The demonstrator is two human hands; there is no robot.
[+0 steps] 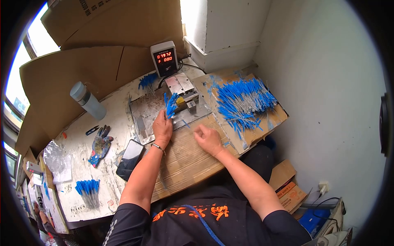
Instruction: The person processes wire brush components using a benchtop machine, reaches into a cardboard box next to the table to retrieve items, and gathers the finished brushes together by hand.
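My left hand is closed around a bunch of blue-sleeved wire pieces, their blue ends pointing up beside the metal press fixture. To its right, over the cardboard-covered table edge, my right hand has its fingers curled in a pinch. A single blue piece shows just off those fingertips; whether the hand grips its thin end cannot be made out. A large heap of blue-sleeved wire pieces with silvery wire ends lies on a cardboard sheet at the right.
A counter with red digits stands behind the fixture. Leftward are a water bottle, a patterned glove, small snips, a phone and another blue bundle. A wall bounds the right side.
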